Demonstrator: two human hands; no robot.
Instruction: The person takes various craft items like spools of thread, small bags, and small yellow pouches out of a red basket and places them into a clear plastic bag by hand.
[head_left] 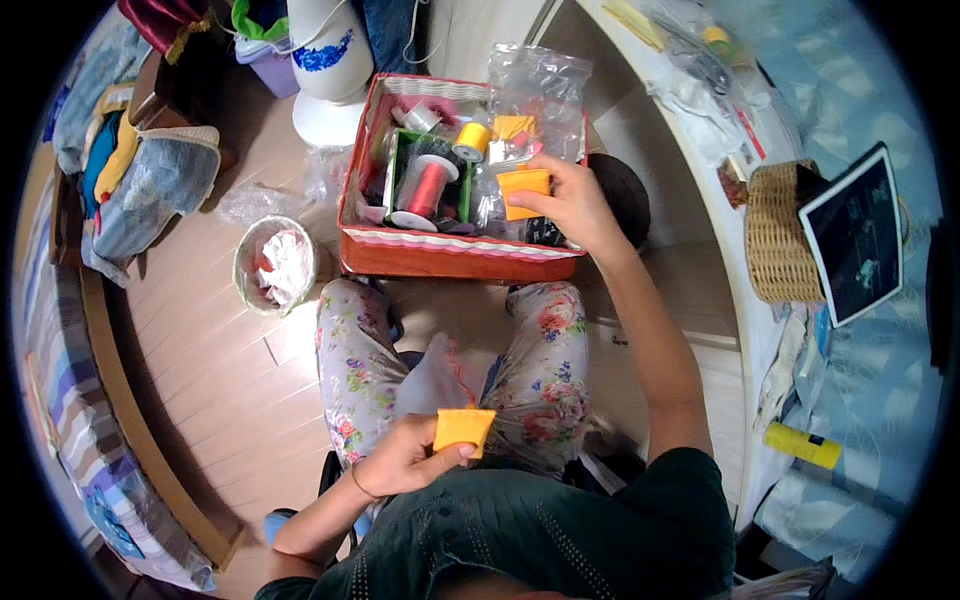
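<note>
My left hand [400, 458] is closed on a small orange-yellow piece [462, 430], roughly trapezoid, held over my lap; its material is hard to tell. Farther out, my right hand [572, 200] pinches a similar orange-yellow piece [524, 192] above the red box [455, 258]. Inside that box are a green tray [402, 150], a spool of red thread [428, 188], a yellow spool [471, 141] and a silvery spool [421, 119]. A clear plastic bag [540, 75] stands up at the box's far right, with another orange-yellow piece [514, 128] in or behind it.
A round bin [246, 282] holding crumpled white waste stands left of the box, beside loose clear plastic [262, 206]. At right, a long white table [705, 215] carries a wicker basket [780, 235], a tablet [855, 240] and a yellow tube [802, 446]. Translucent plastic [432, 378] lies on my lap.
</note>
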